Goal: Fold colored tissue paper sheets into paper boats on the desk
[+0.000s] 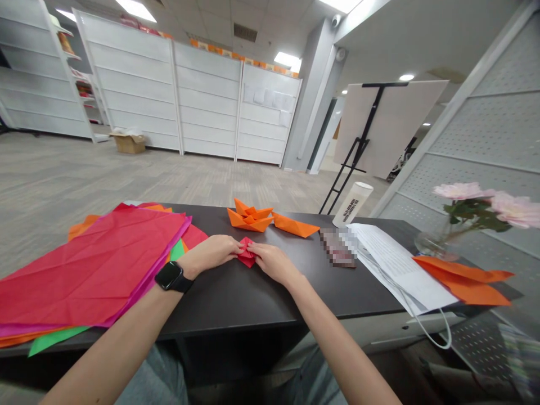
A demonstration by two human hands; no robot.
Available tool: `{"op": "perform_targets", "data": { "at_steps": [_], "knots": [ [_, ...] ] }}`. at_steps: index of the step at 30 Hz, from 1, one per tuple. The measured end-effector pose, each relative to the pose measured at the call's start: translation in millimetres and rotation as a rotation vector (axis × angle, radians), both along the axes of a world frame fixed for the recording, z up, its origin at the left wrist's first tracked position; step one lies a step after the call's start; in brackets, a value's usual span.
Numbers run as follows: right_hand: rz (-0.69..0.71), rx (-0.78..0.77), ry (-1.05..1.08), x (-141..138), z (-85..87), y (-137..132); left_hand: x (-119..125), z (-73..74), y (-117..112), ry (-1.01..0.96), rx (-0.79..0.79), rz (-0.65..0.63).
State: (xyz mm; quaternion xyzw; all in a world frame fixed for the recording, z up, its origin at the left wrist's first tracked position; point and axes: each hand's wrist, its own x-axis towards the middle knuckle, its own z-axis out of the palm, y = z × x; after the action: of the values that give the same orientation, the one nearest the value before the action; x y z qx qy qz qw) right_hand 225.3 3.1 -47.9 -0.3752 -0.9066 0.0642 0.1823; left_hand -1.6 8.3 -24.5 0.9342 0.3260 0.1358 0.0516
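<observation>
Paper [247, 254], red, light and easily creased, is pinched at its edges by my left hand [213, 251] and right hand [274, 262].

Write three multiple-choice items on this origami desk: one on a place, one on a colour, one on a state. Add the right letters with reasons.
1. Where does the stack of tissue paper sheets lie?
A. At the person's left
B. Under the vase
C. On the floor

2. What colour is the small folded paper between the hands?
A. Green
B. Red
C. White

3. How do the left hand and right hand stand?
A. Both raised off the desk
B. Only one touches the paper
C. Both pinch the paper on the desk

Answers: 1 A, the sheets cover the desk's left end. 2 B, it shows red between the fingertips. 3 C, fingers of both meet on it.
</observation>
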Motion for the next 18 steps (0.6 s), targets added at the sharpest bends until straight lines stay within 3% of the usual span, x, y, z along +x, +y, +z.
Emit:
{"op": "perform_targets", "data": {
  "at_steps": [6, 12, 18],
  "knots": [
    [0.118, -0.059, -0.115, 3.7, 3.6, -10.1, 0.9, 7.1, -4.9, 0.072, 0.004, -0.071],
    [0.083, -0.158, -0.166, 3.8, 4.9, -18.1, -5.0, 5.8, -8.7, 0.155, -0.203, -0.038],
    [0.058, -0.114, -0.069, 2.9, 7.2, -18.2, -3.5, 10.8, -12.9, 0.161, -0.318, -0.027]
  ]
}}
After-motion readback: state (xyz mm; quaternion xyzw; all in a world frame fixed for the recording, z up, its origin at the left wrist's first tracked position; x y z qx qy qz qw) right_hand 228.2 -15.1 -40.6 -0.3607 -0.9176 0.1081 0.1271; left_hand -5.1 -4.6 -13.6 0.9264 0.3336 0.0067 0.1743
